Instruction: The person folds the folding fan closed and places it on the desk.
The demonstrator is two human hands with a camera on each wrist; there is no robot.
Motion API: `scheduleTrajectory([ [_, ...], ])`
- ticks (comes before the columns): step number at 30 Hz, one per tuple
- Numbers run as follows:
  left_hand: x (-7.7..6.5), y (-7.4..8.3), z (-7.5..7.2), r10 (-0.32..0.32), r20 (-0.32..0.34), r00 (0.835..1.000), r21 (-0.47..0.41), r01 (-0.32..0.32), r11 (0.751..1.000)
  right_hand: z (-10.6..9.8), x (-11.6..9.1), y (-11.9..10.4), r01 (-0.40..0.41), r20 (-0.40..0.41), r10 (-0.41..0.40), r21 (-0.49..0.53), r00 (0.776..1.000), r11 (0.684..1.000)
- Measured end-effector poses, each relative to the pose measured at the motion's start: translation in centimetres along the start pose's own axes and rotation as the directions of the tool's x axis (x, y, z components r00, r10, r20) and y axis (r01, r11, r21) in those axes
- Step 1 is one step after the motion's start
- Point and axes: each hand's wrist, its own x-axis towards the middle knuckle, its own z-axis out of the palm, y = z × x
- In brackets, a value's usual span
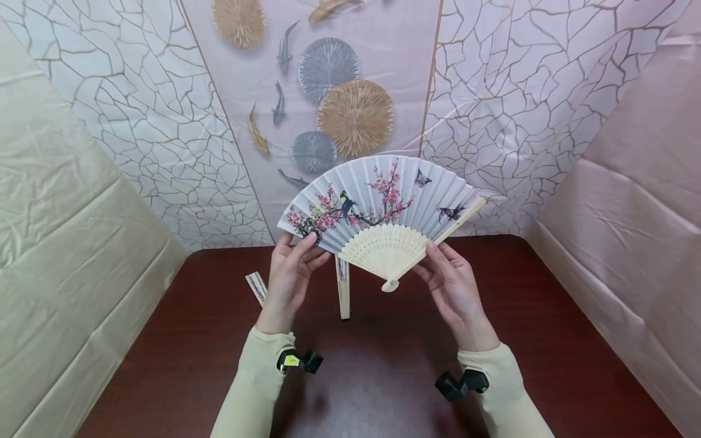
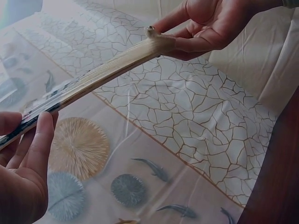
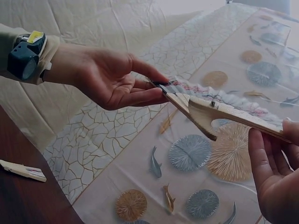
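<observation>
A folding fan is spread wide above the table, its white leaf printed with pink blossoms, birds and a butterfly. The pale ribs gather at a pivot at the bottom. My left hand pinches the fan's left edge between thumb and fingers. On the other side, my right hand grips the right guard stick, thumb in front. The right wrist view shows the fan nearly edge-on, with the left hand at its far edge and the right hand on the near guard.
Two folded fans lie on the dark red table: one folded fan below the spread leaf, another folded fan partly behind the left hand. Patterned cloth hangs behind, and plain cloth walls flank the table.
</observation>
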Motion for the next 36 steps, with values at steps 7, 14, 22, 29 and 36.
scheduleTrajectory([
  [7,0.31,0.24,0.12,0.006,0.031,1.000,0.004,-0.006,1.000,0.04,0.11,-0.13,0.005,0.028,-0.006,0.005,1.000,1.000],
  [14,0.47,0.52,0.12,-0.007,0.075,0.997,-0.003,0.007,1.000,0.17,0.17,-0.19,-0.018,0.051,0.017,0.010,0.999,1.000],
  [22,0.31,0.76,0.12,-0.033,0.110,0.993,0.001,0.033,0.999,0.31,0.12,-0.03,-0.032,0.045,0.033,-0.021,0.998,0.999],
  [29,0.18,0.69,-0.03,-0.050,0.077,0.996,0.076,0.044,0.996,0.28,-0.19,0.21,-0.035,0.051,0.036,-0.028,0.998,0.999],
  [36,0.01,0.69,-0.19,-0.071,0.118,0.990,0.078,0.062,0.995,0.26,-0.44,0.45,-0.038,0.080,0.040,-0.022,0.996,0.999],
])
